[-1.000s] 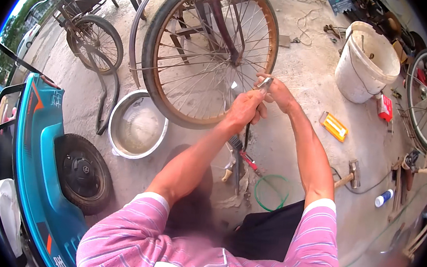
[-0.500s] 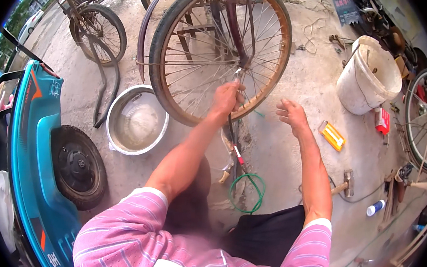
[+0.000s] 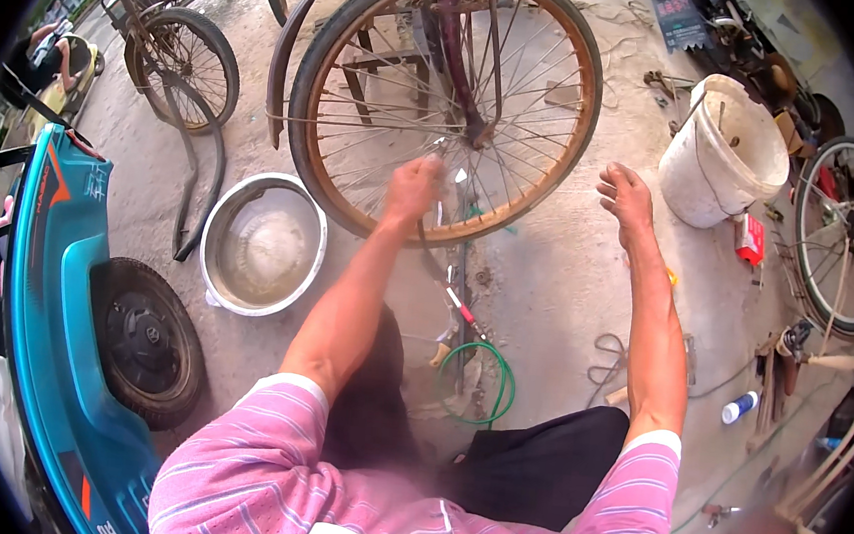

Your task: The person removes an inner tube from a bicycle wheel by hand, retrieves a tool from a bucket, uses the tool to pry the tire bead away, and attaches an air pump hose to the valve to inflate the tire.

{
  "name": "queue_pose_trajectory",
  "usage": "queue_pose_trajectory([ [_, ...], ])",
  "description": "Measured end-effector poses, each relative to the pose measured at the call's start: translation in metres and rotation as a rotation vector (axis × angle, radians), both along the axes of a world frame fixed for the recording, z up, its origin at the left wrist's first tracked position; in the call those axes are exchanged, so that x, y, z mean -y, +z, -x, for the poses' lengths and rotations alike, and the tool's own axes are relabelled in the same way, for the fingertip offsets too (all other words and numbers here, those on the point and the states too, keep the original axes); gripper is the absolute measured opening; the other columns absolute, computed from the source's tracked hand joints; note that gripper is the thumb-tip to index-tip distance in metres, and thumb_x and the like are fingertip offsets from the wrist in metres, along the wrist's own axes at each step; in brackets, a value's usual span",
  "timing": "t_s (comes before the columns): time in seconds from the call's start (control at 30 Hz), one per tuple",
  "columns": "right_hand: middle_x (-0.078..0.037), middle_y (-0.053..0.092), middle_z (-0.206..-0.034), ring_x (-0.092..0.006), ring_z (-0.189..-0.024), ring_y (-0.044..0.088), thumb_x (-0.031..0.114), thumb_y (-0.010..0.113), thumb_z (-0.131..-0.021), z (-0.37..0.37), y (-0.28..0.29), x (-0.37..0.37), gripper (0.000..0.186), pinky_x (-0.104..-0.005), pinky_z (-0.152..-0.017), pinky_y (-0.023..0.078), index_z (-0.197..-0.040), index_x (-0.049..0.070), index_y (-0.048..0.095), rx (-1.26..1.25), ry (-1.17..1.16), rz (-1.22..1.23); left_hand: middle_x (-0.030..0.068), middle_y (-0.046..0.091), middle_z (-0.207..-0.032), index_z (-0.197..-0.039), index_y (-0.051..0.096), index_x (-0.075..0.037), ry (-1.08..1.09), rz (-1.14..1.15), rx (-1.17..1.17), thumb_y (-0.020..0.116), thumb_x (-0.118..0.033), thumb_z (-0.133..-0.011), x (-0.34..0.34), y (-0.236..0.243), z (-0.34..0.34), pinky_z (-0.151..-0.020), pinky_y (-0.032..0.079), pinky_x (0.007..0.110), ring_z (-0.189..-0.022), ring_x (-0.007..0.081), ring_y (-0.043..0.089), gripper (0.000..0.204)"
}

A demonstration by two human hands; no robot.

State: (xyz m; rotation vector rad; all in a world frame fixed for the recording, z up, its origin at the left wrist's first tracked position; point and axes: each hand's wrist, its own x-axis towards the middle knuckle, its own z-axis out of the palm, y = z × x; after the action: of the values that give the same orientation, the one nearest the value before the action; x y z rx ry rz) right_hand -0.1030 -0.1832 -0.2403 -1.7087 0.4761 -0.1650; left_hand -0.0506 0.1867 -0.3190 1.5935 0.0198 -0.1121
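Observation:
A bicycle front wheel with a rusty rim, many spokes and a dark purple fork stands before me. My left hand is closed round a silvery metal tool, held at the wheel's lower spokes, left of and below the hub. My right hand is raised apart from the wheel, right of it, fingers loosely bent and apart. Below the wheel, a red-handled tool and a coil of green cord lie on the concrete.
A white basin of water and a teal vehicle are left, with another cycle and a person behind. A white bucket, hammer, bottle, assorted parts and another bicycle wheel are right.
My hands, together on the tool a second ago, have separated. My right hand let go and moved right and up; my left moved left with the tool. A person has appeared at the upper left.

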Motion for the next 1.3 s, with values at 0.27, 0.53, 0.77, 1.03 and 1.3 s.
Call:
queue_pose_trajectory([
  [0.27,-0.016,0.067,-0.127,-0.0239,-0.114,0.063,0.041,0.071,-0.093,-0.024,0.011,0.027,0.066,-0.034,-0.099,0.049,-0.144,0.0,0.056,0.185,-0.108,0.284,0.0047,0.074,-0.091,-0.104,0.073,-0.003,-0.026,0.083,-0.067,0.059,-0.041,-0.105,-0.038,-0.015,-0.031,-0.05,0.046,0.026,-0.066,0.011,0.061,0.04],
  [0.53,-0.007,0.068,-0.113,-0.0171,-0.107,0.063,0.03,0.072,-0.091,-0.024,-0.005,0.037,0.042,-0.0319,-0.097,0.047,-0.119,0.002,0.06,0.097,0.132,0.07,0.0021,0.067,-0.085,-0.099,0.069,-0.006,0.176,0.311,-0.059,0.061,-0.037,-0.105,-0.029,-0.025,-0.042,-0.051,0.045,0.026,-0.068,0.01,0.059,0.033],
  [0.77,-0.009,0.068,-0.123,-0.018,-0.114,0.064,0.023,0.074,-0.094,0.066,-0.008,-0.017,0.046,-0.0332,-0.105,0.048,-0.13,0.0,0.059,0.246,0.202,0.019,0.0019,0.058,-0.069,-0.092,0.061,-0.006,0.063,0.043,0.066,0.062,-0.031,-0.105,-0.015,-0.002,-0.01,-0.042,0.037,0.028,-0.049,0.0093,0.048,0.028],
  [1.03,-0.008,0.065,-0.129,-0.0168,-0.118,0.061,0.023,0.074,-0.096,0.107,-0.038,-0.044,0.048,-0.0337,-0.106,0.047,-0.135,0.0,0.059,0.238,0.12,-0.068,0.0009,0.057,-0.068,-0.104,0.067,-0.003,0.065,0.102,0.074,0.053,-0.035,-0.109,0.01,0.023,0.031,-0.048,0.033,0.025,-0.052,0.0076,0.044,0.036],
  [1.3,-0.01,0.065,-0.129,-0.0188,-0.12,0.06,0.023,0.075,-0.094,0.106,-0.045,-0.047,0.053,-0.0356,-0.108,0.045,-0.137,-0.002,0.055,0.209,0.126,-0.093,-0.0017,0.059,-0.081,-0.115,0.071,-0.001,-0.641,0.073,0.058,0.053,-0.035,-0.108,0.043,0.05,0.07,-0.067,0.042,0.027,-0.072,0.0084,0.049,0.039],
])
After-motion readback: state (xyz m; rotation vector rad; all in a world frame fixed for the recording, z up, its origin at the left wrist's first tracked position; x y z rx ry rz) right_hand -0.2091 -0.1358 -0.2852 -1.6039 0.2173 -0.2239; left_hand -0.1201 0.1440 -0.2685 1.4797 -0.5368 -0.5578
